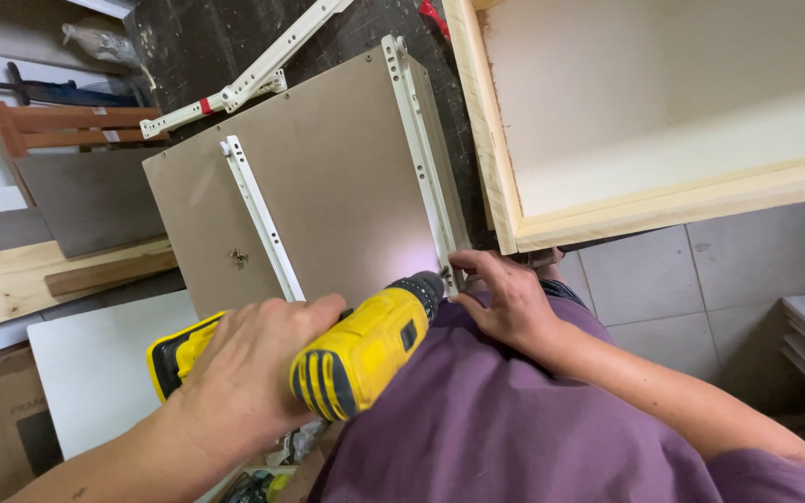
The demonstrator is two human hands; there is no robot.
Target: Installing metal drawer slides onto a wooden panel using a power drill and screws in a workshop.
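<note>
Left hand [244,373] grips yellow drill [347,349]; right hand [505,298] apparently pinches rail [426,158] (brown panel [328,177] beneath).

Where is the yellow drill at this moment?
In the head view, the yellow drill sits low and centre, gripped by the left hand, its tip at the white drawer slide beside the right hand.

dark workbench [197,47] under brown panel [328,168], loose white drawer slide [244,84], wooden drawer box [505,186]
</note>
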